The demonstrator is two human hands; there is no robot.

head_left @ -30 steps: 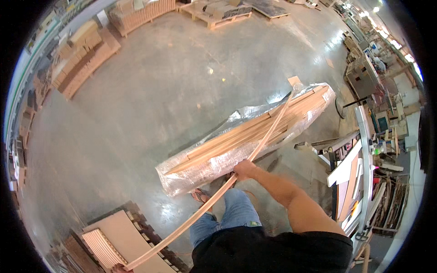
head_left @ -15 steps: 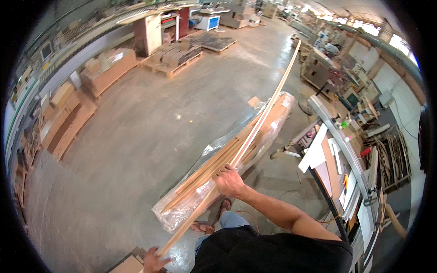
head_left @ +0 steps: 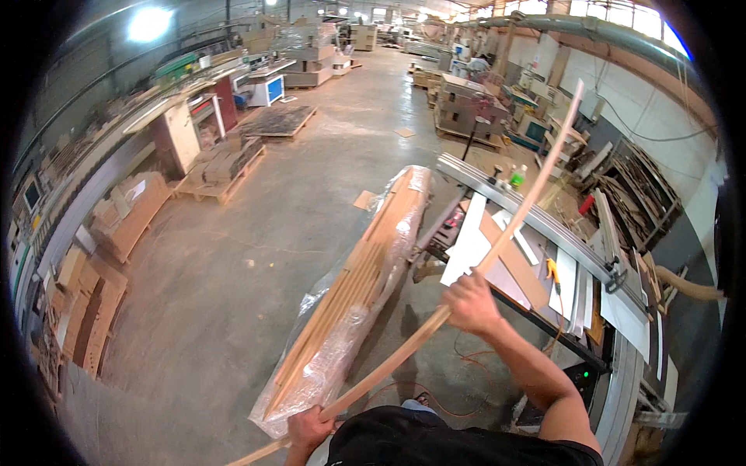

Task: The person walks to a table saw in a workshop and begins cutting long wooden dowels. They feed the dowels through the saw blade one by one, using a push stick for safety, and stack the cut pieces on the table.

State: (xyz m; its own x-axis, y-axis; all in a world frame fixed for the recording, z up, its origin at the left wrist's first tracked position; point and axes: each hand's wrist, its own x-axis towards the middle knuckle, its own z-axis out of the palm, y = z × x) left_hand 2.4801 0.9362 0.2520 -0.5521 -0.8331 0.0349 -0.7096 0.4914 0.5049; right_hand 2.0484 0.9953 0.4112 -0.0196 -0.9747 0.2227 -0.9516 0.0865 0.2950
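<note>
A long, thin wooden strip (head_left: 392,362) runs diagonally across in front of me. My right hand (head_left: 470,303) is closed around it near its middle, beside the near-left edge of the bench. Lower down, close to my body, my left hand (head_left: 309,427) grips the same strip, whose near end passes out at the lower edge. The far part of the strip hangs over the bench (head_left: 528,309). On the floor to the left lies a bundle of similar wooden strips (head_left: 353,279), partly wrapped in clear plastic film (head_left: 330,359).
White boards (head_left: 468,247), a brown panel (head_left: 513,268) and a yellow air gun (head_left: 553,272) lie on the bench behind a metal rail (head_left: 528,213). An orange hose (head_left: 474,359) trails on the floor. Pallets (head_left: 225,175) stand left; a scrap rack (head_left: 633,190) stands right.
The strip has swung right, from above the wrapped bundle to over the bench, with both hands on it. My left hand has come nearer my body, and the view has tilted up and turned right.
</note>
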